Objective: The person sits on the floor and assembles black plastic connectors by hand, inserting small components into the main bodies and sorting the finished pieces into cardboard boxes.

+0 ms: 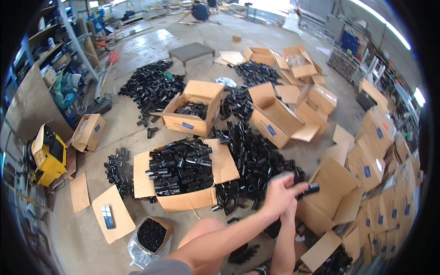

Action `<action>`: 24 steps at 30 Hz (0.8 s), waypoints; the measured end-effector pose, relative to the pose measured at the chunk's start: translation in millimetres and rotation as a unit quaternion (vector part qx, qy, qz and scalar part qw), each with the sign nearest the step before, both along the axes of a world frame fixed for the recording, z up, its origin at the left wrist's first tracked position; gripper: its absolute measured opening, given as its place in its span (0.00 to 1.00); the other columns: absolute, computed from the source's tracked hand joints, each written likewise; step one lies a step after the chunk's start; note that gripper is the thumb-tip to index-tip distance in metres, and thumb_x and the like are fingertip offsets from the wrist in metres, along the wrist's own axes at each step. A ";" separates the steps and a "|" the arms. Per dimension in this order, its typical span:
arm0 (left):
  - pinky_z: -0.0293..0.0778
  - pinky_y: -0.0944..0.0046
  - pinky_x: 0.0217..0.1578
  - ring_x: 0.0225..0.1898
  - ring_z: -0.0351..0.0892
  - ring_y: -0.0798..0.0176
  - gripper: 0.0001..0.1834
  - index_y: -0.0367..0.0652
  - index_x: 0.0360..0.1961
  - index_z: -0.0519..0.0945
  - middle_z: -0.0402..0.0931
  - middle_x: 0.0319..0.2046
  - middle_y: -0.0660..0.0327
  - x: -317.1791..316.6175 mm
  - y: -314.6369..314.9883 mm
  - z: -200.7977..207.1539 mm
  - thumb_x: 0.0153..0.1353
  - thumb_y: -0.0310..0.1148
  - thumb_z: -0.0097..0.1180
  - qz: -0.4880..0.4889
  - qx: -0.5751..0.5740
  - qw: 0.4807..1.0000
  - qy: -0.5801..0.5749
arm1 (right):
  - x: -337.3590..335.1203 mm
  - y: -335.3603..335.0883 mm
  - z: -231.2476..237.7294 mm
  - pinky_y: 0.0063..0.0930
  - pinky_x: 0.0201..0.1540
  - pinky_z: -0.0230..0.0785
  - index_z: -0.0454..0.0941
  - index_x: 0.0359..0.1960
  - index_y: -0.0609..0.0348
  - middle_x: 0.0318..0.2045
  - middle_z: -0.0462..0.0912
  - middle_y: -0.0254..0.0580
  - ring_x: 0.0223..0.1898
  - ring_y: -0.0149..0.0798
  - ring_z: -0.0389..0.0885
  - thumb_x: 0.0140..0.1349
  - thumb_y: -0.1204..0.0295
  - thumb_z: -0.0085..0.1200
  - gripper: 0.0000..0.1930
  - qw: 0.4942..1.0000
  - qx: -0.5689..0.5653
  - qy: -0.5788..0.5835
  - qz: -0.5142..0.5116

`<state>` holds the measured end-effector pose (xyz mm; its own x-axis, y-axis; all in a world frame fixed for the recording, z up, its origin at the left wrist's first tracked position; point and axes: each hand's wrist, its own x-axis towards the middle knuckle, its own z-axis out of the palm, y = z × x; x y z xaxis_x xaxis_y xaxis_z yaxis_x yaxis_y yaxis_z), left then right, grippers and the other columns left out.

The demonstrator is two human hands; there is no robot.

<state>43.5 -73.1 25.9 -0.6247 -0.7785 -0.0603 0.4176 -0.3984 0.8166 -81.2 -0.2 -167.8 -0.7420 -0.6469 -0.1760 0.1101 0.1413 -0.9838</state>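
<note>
My left hand (277, 196) and my right hand (290, 205) are pressed together in front of me, to the right of the middle. Out past their fingers, on the right, sticks a short black plastic pipe fitting (312, 189). Both hands are closed around it; much of my right hand is hidden behind the left, and some fingertips are blurred. Under and beyond them spreads a heap of similar black fittings (252, 156). An open cardboard box (331, 190) stands just right of my hands. Left of them is another open box (188, 201), piled with black fittings.
Another box (185, 123) holds fittings farther off, near a low metal table (192, 51). A phone (107, 217) lies on flat cardboard at left, by a small box of black parts (153, 234). Stacked cartons (389, 211) line the right. A person (200, 12) crouches far back.
</note>
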 end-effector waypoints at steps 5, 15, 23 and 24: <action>0.71 0.70 0.28 0.26 0.75 0.75 0.05 0.46 0.32 0.83 0.81 0.28 0.69 11.1 -29.8 -10.2 0.64 0.31 0.68 0.004 0.124 0.992 0.004 | 63.2 6.3 117.4 0.25 0.43 0.79 0.82 0.47 0.66 0.39 0.86 0.40 0.38 0.31 0.85 0.67 0.77 0.61 0.09 0.986 -0.125 0.008 -0.114; 0.82 0.69 0.38 0.33 0.85 0.69 0.09 0.44 0.38 0.83 0.85 0.34 0.64 11.2 -2.2 4.3 0.68 0.38 0.64 -0.092 0.200 0.975 0.035 | 75.8 25.7 158.0 0.22 0.41 0.79 0.83 0.44 0.66 0.35 0.87 0.39 0.36 0.29 0.85 0.66 0.77 0.63 0.08 0.928 -0.275 0.052 -0.244; 0.82 0.69 0.39 0.34 0.84 0.69 0.09 0.42 0.42 0.84 0.84 0.36 0.64 22.9 2.8 4.5 0.70 0.36 0.62 -0.094 0.175 0.978 0.055 | 80.6 29.2 154.0 0.23 0.44 0.78 0.79 0.50 0.68 0.41 0.86 0.44 0.40 0.31 0.84 0.71 0.75 0.58 0.10 0.933 -0.264 0.033 -0.242; 0.83 0.66 0.42 0.38 0.85 0.67 0.09 0.44 0.46 0.82 0.85 0.42 0.62 23.9 -0.2 -5.6 0.71 0.37 0.60 -0.107 0.153 0.981 0.061 | 83.8 26.3 155.2 0.23 0.45 0.78 0.79 0.50 0.68 0.42 0.86 0.44 0.40 0.31 0.84 0.71 0.75 0.58 0.11 0.934 -0.259 0.029 -0.243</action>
<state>67.4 -73.3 20.3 -0.7886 -0.5863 -0.1852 0.3851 -0.7059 0.5945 2.6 26.1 -12.6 -0.9689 -0.2178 0.1174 -0.0188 -0.4083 -0.9126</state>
